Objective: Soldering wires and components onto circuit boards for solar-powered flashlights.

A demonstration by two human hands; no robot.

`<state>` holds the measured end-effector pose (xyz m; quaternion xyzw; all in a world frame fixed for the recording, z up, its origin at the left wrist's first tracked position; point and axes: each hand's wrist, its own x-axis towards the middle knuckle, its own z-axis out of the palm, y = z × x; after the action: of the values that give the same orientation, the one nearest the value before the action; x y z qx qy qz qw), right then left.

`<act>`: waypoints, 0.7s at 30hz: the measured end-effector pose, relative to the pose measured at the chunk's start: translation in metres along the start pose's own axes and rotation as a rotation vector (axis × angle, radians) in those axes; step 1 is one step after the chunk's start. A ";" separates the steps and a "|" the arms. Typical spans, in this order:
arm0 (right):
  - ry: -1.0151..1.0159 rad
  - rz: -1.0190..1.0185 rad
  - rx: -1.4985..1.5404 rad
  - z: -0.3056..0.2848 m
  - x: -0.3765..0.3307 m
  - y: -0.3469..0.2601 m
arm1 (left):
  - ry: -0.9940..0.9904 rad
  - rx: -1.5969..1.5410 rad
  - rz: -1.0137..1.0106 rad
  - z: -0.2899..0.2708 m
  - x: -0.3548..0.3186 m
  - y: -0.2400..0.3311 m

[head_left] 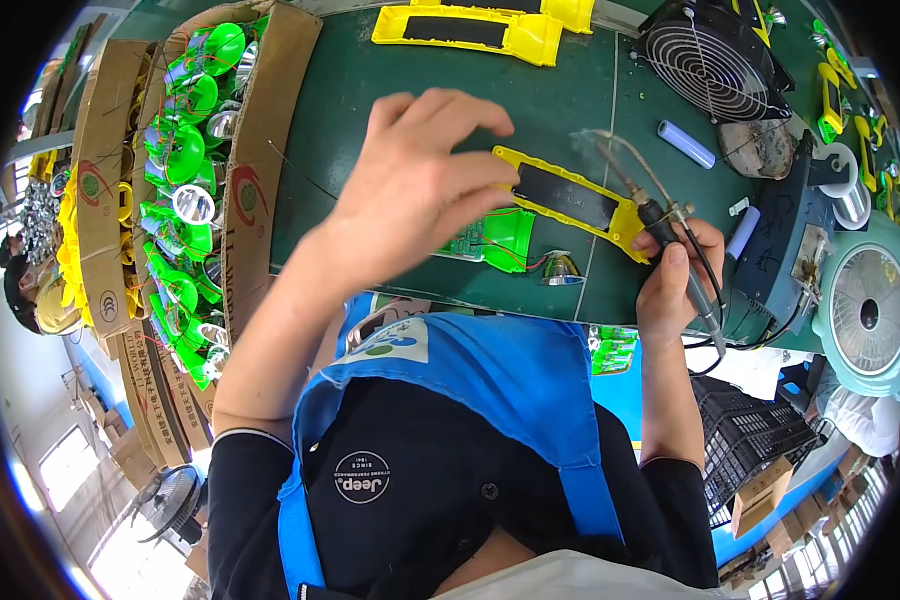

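Observation:
My right hand [678, 275] is wrapped round the dark handle of a soldering iron [660, 222]. A thin curved metal tube runs along the iron, and its tip points up and left over a yellow plastic casing [568, 197] with a black panel. The casing's right end lies by my right fingers; whether they touch it is unclear. My left hand [425, 180] is raised with fingers apart and curved, its fingertips near the casing's left end, holding nothing visible. Below the casing lie a green circuit board with a bright green part [507, 238] and a small silver reflector [560, 268] wired to it.
At left stands a cardboard box [260, 170] full of green lamp parts. More yellow casings [465, 30] lie at the back. On the right are a black fan [710, 65], blue-violet cylindrical cells [686, 144], a dark blue soldering station [785, 230], a solder spool [850, 190] and a pale green fan [867, 310].

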<state>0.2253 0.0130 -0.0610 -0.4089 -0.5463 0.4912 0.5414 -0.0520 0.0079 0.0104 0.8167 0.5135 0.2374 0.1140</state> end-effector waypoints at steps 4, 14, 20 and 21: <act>0.066 -0.200 -0.109 0.009 0.004 0.005 | 0.121 -0.016 -0.087 0.024 -0.019 0.017; -0.077 0.058 0.178 0.048 0.002 0.006 | 0.191 0.032 -0.023 0.055 -0.015 0.039; -0.002 0.226 0.418 0.004 0.010 -0.006 | 0.040 0.132 -0.046 0.051 -0.006 0.034; -0.135 0.232 0.517 -0.010 0.019 -0.010 | -0.020 0.135 -0.044 0.049 -0.004 0.033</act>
<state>0.2341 0.0311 -0.0485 -0.2836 -0.3874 0.6987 0.5304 -0.0030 -0.0074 -0.0193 0.8134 0.5449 0.1915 0.0688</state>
